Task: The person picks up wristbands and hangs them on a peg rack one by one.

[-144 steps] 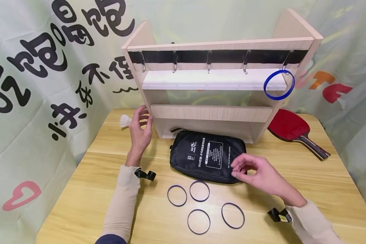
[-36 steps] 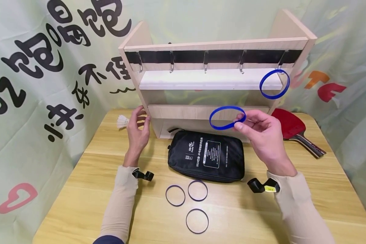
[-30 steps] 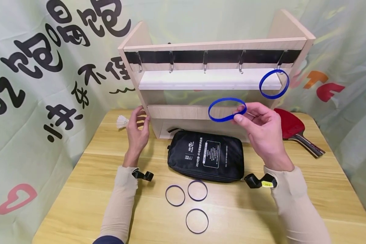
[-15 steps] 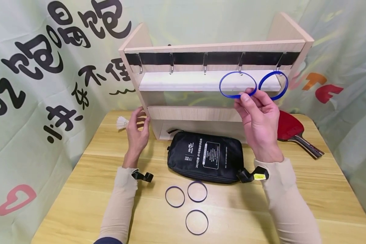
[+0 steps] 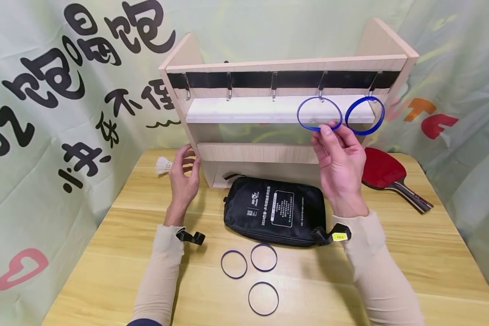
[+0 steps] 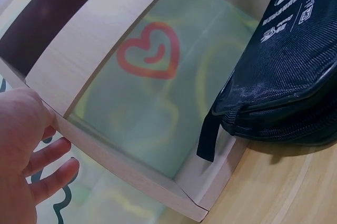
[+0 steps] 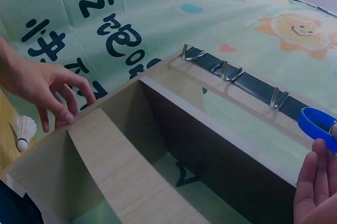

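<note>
My right hand point(image 5: 341, 167) pinches the lower edge of a thin blue ring point(image 5: 309, 128) between thumb and fingers. The ring stands upright, its top edge overlapping the tip of the second hook from the right point(image 5: 321, 90) in the head view. Beside it another blue ring point(image 5: 381, 121) hangs from the rightmost hook. The right wrist view shows the held ring point(image 7: 315, 120) partly cut off at the frame edge. My left hand point(image 5: 184, 176) rests its loosely bent fingers against the left side panel of the wooden shelf point(image 5: 256, 152), holding nothing.
Three more rings lie flat on the table point(image 5: 126, 253). A black zip bag point(image 5: 248, 222) lies at the shelf's foot, partly inside its bottom opening. A shuttlecock point(image 5: 163, 165) sits to the left, a red table tennis bat point(image 5: 385, 168) to the right. Fabric walls surround the table.
My right hand, empty at first over the bag, has taken a ring off the table and raised it to the second hook from the right. The left hand has stayed at the shelf.
</note>
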{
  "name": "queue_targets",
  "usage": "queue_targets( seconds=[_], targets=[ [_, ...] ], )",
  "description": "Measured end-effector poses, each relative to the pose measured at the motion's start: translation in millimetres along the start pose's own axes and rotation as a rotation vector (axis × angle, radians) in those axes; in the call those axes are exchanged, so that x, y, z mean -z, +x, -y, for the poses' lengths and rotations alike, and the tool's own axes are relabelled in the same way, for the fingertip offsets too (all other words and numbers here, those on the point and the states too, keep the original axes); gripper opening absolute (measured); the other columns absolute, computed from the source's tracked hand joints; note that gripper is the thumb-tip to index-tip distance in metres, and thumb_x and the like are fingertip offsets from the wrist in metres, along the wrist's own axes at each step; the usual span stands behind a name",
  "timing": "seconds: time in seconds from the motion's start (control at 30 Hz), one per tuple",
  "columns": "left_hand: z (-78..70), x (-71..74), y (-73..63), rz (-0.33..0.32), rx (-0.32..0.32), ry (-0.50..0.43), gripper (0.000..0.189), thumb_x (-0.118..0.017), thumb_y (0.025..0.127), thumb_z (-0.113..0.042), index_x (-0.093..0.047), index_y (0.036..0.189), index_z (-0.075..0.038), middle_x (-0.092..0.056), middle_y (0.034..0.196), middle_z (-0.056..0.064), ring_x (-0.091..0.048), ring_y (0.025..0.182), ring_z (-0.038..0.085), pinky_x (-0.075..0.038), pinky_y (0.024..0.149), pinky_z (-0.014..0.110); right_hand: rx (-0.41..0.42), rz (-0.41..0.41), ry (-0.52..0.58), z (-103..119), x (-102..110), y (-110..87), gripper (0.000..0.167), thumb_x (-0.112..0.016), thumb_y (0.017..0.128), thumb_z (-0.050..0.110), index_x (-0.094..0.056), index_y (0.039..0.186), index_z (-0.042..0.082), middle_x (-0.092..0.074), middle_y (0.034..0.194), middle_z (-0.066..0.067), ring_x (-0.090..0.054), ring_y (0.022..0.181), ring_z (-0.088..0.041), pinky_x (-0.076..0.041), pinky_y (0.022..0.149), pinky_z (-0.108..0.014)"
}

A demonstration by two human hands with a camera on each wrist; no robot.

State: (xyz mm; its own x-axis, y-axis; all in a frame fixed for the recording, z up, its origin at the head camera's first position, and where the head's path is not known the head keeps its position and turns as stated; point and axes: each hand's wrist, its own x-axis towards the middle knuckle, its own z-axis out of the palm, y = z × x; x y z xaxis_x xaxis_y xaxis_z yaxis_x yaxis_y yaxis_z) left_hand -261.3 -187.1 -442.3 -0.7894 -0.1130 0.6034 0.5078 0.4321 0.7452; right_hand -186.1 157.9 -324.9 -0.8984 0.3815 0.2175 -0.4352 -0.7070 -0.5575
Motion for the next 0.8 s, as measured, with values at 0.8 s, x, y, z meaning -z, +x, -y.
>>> queue_targets(
  seconds=[0.8],
  targets=[
    [-0.6,0.7,-1.3,-0.008,-0.009,-0.009,0.043,-0.069,0.106,-0.007,-0.062,0.148,-0.005,-0.074,0.126,0.024,-0.075,0.106,0.042,-0.06,0.084,0.022,-0.023,-0.059,-0.036,-14,5,9.6,0.012,-0.079,0.096,-0.001,-0.078,0.107,0.002,-0.081,0.099,-0.009,-0.082,0.085,-0.018,-0.067,0.088,-0.027]
  ],
)
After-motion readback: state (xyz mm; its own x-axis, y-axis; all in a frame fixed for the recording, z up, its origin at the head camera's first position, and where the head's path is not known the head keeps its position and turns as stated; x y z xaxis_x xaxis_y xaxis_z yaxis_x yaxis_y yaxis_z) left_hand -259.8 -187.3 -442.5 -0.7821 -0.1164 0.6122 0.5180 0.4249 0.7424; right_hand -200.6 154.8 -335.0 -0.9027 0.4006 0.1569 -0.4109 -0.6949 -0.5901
